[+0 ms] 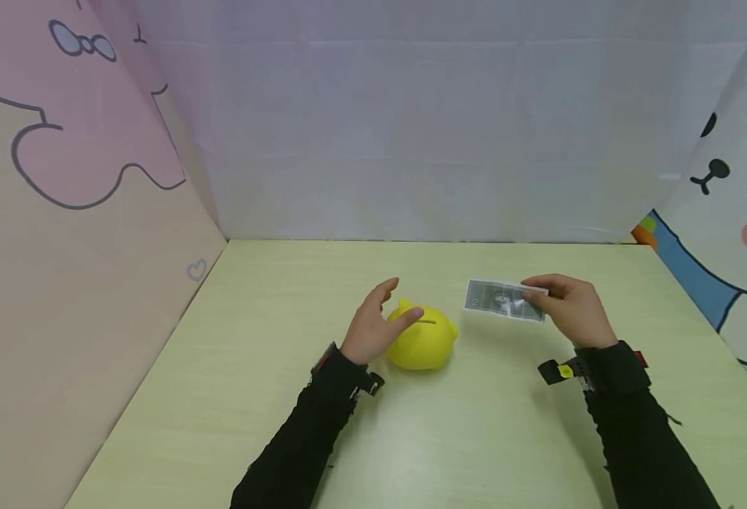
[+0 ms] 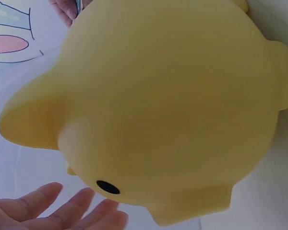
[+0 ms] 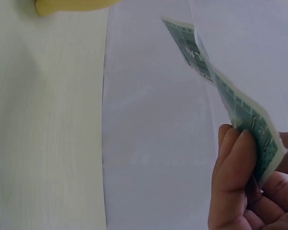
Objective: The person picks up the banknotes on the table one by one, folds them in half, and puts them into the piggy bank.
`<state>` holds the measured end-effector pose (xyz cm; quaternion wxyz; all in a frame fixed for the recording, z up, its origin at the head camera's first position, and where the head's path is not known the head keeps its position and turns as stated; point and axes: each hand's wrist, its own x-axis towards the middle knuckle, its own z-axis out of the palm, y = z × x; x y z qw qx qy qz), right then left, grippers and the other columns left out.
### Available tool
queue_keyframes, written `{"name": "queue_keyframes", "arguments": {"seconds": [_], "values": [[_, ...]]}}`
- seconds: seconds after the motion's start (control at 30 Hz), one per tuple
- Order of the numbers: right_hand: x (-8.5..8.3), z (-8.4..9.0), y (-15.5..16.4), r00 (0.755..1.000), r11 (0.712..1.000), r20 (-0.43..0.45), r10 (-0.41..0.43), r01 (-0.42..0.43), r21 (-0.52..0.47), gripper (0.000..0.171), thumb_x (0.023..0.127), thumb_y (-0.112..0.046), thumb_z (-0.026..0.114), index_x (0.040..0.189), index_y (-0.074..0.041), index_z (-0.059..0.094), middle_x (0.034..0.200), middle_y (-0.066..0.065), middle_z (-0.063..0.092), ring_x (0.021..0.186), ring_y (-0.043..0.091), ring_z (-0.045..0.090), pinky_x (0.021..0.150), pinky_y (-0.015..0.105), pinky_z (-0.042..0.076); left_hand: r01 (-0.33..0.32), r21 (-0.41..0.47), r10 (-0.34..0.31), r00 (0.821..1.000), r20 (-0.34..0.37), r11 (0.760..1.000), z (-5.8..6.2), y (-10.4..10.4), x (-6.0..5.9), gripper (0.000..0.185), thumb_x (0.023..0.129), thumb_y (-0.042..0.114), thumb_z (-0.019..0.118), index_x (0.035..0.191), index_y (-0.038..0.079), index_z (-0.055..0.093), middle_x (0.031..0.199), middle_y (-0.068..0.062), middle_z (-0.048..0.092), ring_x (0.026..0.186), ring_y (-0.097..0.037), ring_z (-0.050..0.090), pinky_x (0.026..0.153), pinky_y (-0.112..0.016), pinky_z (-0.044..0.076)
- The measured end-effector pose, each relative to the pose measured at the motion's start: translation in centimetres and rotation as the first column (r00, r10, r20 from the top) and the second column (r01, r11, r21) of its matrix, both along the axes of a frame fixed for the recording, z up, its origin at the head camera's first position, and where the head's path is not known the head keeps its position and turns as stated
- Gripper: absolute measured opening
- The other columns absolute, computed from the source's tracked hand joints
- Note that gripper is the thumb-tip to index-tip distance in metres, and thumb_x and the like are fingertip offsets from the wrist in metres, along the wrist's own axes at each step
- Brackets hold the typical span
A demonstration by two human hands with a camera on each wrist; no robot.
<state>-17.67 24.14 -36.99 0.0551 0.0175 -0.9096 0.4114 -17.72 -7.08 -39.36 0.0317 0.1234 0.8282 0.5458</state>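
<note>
A yellow piggy bank (image 1: 423, 340) stands on the pale green table (image 1: 252, 396), a slot on its top. My left hand (image 1: 373, 325) lies against its left side with straight fingers, one finger resting on top near the slot. In the left wrist view the piggy bank (image 2: 173, 100) fills the frame and my left hand's fingers (image 2: 62, 211) spread below it. My right hand (image 1: 571, 305) pinches a green banknote (image 1: 504, 300) by its right end, holding it above the table to the right of the bank. The banknote (image 3: 221, 86) shows edge-on, pinched between my right hand's fingers (image 3: 237, 167).
Printed cartoon panels wall in the table: pink at the left (image 1: 61, 212), plain at the back (image 1: 412, 127), white with a face at the right (image 1: 736, 226). Both arms wear black sleeves with wrist straps.
</note>
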Motion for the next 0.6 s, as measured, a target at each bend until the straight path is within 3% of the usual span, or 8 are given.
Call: {"name": "queue_keyframes", "arguments": {"seconds": [0.17, 0.27, 0.6], "values": [[0.4, 0.7, -1.4, 0.999, 0.998, -0.008, 0.036, -0.037, -0.042, 0.036, 0.092, -0.034, 0.054, 0.113, -0.006, 0.063, 0.102, 0.014, 0.062, 0.078, 0.021, 0.049, 0.059, 0.023, 0.04, 0.059, 0.134, -0.047, 0.995, -0.094, 0.989, 0.3, 0.2, 0.0, 0.07, 0.086, 0.035, 0.064, 0.143, 0.014, 0.03, 0.146, -0.003, 0.033, 0.134, -0.02, 0.031, 0.109, -0.032, 0.029], [0.6, 1.1, -2.3, 0.998, 0.995, -0.018, 0.066, -0.067, -0.073, 0.034, 0.092, -0.033, 0.055, 0.113, -0.006, 0.063, 0.102, 0.014, 0.063, 0.077, 0.02, 0.053, 0.059, 0.023, 0.043, 0.087, 0.187, -0.065, 0.991, -0.121, 0.978, 0.7, 0.3, 0.1, 0.066, 0.087, 0.026, 0.063, 0.142, 0.012, 0.03, 0.146, -0.006, 0.032, 0.134, -0.023, 0.032, 0.109, -0.033, 0.03], [1.3, 2.2, -4.8, 0.978, 0.977, -0.112, 0.176, -0.187, -0.106, 0.027, 0.09, -0.026, 0.059, 0.111, -0.01, 0.064, 0.099, 0.008, 0.064, 0.072, 0.015, 0.053, 0.058, 0.024, 0.042, 0.134, 0.257, -0.134, 0.991, -0.018, 0.957, 1.6, 0.6, 0.2, 0.067, 0.087, 0.024, 0.064, 0.143, 0.015, 0.028, 0.143, -0.007, 0.037, 0.13, -0.026, 0.039, 0.105, -0.036, 0.036]]}}
